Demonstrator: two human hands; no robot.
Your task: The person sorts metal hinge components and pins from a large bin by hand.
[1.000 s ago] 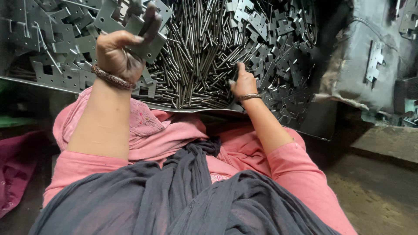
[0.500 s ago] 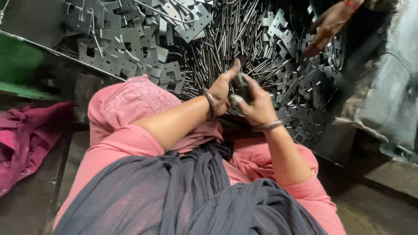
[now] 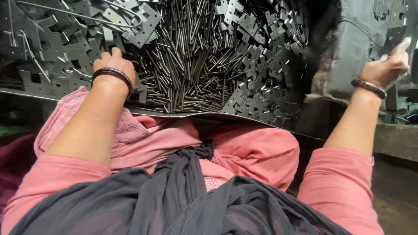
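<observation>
Left hand (image 3: 112, 65): at ten o'clock, knuckles up, fingers curled down among flat notched metal plates (image 3: 56, 52) at the pile's edge; whether it gripped one could not be told. Dark bangle (image 3: 114, 75) on that wrist.

Right hand (image 3: 387, 67): at two o'clock, well apart from the pile, fingers closed on a small pale piece (image 3: 405, 45), too blurred to identify. Beaded bracelet (image 3: 369, 87) on that wrist.

Thin metal rods (image 3: 191, 65): heaped at twelve o'clock, between two spreads of plates, the second lot (image 3: 265, 87) toward one o'clock.

Metal sheet (image 3: 183, 114): lay under the heap, its near edge over the pink-clad knees (image 3: 257, 152).

Grey sack (image 3: 352, 48): stood near the right hand.
</observation>
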